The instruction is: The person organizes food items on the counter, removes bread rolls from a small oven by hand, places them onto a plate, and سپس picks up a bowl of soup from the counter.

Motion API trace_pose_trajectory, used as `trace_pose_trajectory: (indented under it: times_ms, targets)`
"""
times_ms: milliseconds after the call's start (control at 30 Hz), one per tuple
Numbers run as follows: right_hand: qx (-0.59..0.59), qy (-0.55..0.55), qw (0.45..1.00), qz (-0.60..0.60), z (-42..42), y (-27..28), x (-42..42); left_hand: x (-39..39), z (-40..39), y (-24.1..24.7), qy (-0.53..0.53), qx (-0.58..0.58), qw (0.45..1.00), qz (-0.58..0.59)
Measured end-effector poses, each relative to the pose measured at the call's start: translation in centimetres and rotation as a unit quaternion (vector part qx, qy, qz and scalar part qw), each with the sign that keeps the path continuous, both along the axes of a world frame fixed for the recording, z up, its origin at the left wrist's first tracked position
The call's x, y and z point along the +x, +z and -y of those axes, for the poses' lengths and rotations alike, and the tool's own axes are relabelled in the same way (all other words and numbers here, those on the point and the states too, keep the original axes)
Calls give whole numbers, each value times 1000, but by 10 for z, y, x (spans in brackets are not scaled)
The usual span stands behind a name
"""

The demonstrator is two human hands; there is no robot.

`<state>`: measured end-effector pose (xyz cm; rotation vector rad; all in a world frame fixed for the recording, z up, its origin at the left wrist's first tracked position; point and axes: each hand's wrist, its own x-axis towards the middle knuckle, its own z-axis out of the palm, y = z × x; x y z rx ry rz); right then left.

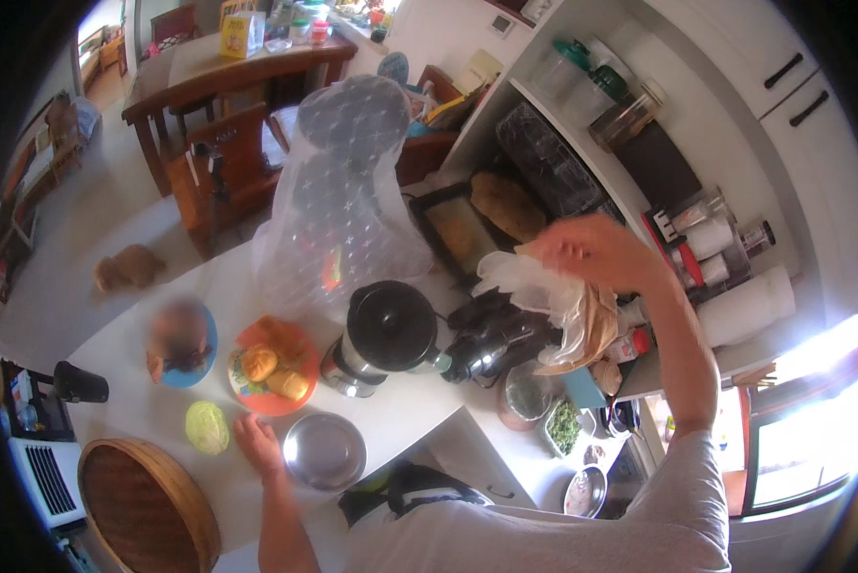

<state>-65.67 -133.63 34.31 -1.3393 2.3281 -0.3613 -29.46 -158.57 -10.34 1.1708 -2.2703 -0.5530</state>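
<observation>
My left hand (257, 445) lies low over the white counter, fingers bent, at the near rim of an orange plate (275, 410). Whether it grips that rim cannot be made out. On the plate are two yellowish pieces of food (285, 384) and a patterned packet (243, 378). A pale green cabbage (207, 427) sits left of this hand, and a round metal bowl (325, 453) sits right of it. Raised at the right, my right hand (597, 251) is blurred, its fingers curled around the top of a translucent plastic bag (536, 292). Brown paper (596, 324) shows beside the bag.
A black-lidded countertop appliance (391, 326) stands mid-counter before a plastic-covered object (350, 193). A round wooden sieve (142, 505) leans at the lower left. A blue plate (210, 344) holds a blurred item. Open shelves (565, 122) rise at the right. A brown animal (131, 267) is on the floor.
</observation>
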Motion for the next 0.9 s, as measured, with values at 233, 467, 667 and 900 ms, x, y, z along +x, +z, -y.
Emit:
trace_pose_trajectory:
  times_ms: [233,467,667,900]
  targets:
    - [173,100,971,-132,52,-69,-162,-3,3,-7,4,-7,1000,18]
    - [386,210,875,-205,63,-157,-216,0,4,-26,33,-44,997,45]
    - [426,179,850,-253,49,-184,-262,4,6,-36,35,-22,997,58]
    - [370,98,885,-265,41,-198,-282,6,4,-41,43,-18,996,78]
